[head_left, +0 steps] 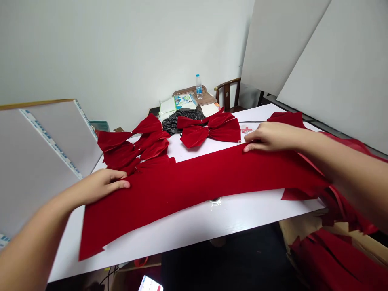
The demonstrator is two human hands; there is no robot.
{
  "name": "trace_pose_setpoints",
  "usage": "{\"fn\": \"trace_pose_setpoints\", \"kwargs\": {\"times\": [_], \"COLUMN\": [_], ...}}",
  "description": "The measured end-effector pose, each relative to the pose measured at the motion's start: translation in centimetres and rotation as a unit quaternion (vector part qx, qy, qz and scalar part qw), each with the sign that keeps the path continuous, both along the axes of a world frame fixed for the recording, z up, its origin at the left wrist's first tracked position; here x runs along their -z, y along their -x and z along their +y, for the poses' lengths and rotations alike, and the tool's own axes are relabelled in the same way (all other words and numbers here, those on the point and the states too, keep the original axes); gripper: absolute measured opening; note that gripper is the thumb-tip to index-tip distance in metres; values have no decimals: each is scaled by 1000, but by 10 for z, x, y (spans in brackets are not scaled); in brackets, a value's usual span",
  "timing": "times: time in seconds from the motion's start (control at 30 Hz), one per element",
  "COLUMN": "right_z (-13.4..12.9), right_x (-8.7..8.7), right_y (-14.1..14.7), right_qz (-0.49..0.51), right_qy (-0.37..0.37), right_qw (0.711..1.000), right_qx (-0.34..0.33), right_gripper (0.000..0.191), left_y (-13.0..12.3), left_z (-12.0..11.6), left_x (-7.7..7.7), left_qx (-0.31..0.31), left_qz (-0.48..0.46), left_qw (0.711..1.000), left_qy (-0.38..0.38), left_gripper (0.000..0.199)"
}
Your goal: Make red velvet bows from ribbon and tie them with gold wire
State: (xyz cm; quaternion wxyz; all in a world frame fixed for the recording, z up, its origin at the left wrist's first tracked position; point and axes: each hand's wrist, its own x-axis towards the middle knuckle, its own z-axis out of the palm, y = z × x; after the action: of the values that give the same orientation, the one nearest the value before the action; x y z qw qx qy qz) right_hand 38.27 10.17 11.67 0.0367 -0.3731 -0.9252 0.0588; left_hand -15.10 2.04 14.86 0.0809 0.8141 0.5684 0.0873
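Head view: a white tabletop (pixel 188 230) runs across the scene, with white foam boards (pixel 336 68) leaning at right and far right, and another board (pixel 39 161) at left.
Strip: a long red velvet strip (pixel 194 182) lies across the near part of the table, its right end spilling over the edge.
Bows: red velvet bows (pixel 209 129) sit on the far side of the strip, a cluster at left almost touching it.
Far end: a black plastic bag (pixel 182 121), a water bottle (pixel 198 86) and a wooden chair (pixel 227 95).
Left arm: reaches in from near left, the left hand (pixel 103 186) resting on the strip's far edge.
Right arm: reaches in from right, the right hand (pixel 273 137) lying across that same edge.
Grip: both hands open and resting, fingers together, with no pinch showing.
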Motion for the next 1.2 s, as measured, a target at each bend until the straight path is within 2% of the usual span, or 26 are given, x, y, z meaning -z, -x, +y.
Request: {"fn": "trace_pose_setpoints", "kwargs": {"times": [0.03, 0.07, 0.17, 0.27, 0.33, 0.37, 0.4, 0.47, 0.53, 0.6, 0.7, 0.77, 0.9, 1.03, 1.2], "right_z": [7, 13, 31, 37, 29, 22, 13, -8, -27, -38, -39, -32, -16, -5, -3], "right_x": [11, 22, 54, 76, 85, 89, 93, 102, 113, 125, 138, 142, 144, 148, 154], "right_y": [5, 9, 19, 28, 40, 48, 58, 78, 93, 99, 96, 92, 90, 91, 87], "right_qz": [-24, -43, -74, -44, 12, 50, 92, 161, 183, 179, 180, 192, 198, 195, 226], "right_qy": [-12, -25, -65, -115, -149, -149, -127, -32, 50, 80, 78, 73, 55, 27, 10], "right_qw": [1000, 999, 994, 992, 988, 987, 987, 986, 979, 975, 976, 975, 975, 977, 970], "right_qx": [11, 20, 42, 42, 34, 27, 18, -21, -77, -101, -92, -87, -86, -77, -91], "right_gripper": [40, 38, 36, 22, 18, 20, 22, 22, 25, 29, 37, 32, 21, 23, 30], "left_y": [0, 1, 3, -7, -28, -42, -59, -92, -119, -135, -140, -138, -137, -139, -138], "left_z": [3, 6, 12, 8, 1, -3, -7, -14, -17, -17, -11, -4, 11, 21, 19], "left_x": [13, 25, 53, 63, 66, 69, 73, 87, 106, 125, 144, 148, 145, 145, 150], "left_qx": [-10, -28, -66, -49, -32, -20, 11, 82, 107, 101, 88, 81, 65, 56, 61], "left_qz": [50, 95, 194, 237, 200, 152, 88, -30, -95, -115, -100, -87, -73, -71, -88], "left_qw": [997, 992, 979, 970, 978, 987, 996, 995, 987, 984, 986, 989, 993, 994, 994], "left_qy": [60, 77, 15, -37, -49, -43, -13, 50, 76, 96, 102, 90, 68, 59, 33], "left_gripper": [51, 50, 38, 29, 29, 29, 30, 28, 24, 19, 20, 21, 22, 25, 25]}}
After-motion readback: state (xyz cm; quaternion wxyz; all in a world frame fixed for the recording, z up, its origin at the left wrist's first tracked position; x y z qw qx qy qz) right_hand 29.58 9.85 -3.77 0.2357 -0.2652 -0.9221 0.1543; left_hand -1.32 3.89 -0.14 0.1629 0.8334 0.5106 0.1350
